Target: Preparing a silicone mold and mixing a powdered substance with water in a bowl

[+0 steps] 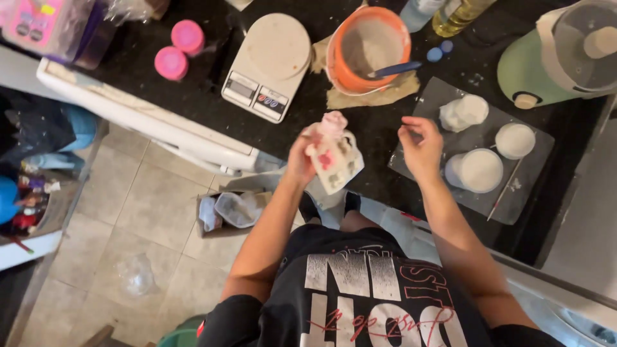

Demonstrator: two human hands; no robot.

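My left hand (302,154) grips a small white mould-like piece with pink patches (334,157), held up over the edge of the dark counter (193,96). My right hand (419,146) hovers beside it with fingers loosely curled and nothing in them, just left of a grey tray (533,173). On that tray stand three white round casts: a lumpy one (464,112), a small one (515,140) and a larger one (475,170). An orange bowl (339,71) with grey mix and a blue-handled tool (393,69) sits behind my hands.
A white kitchen scale (268,64) stands left of the bowl, with two pink lids (178,48) further left. A green and white appliance (562,54) fills the back right. A box with plastic bags (231,211) lies on the tiled floor below.
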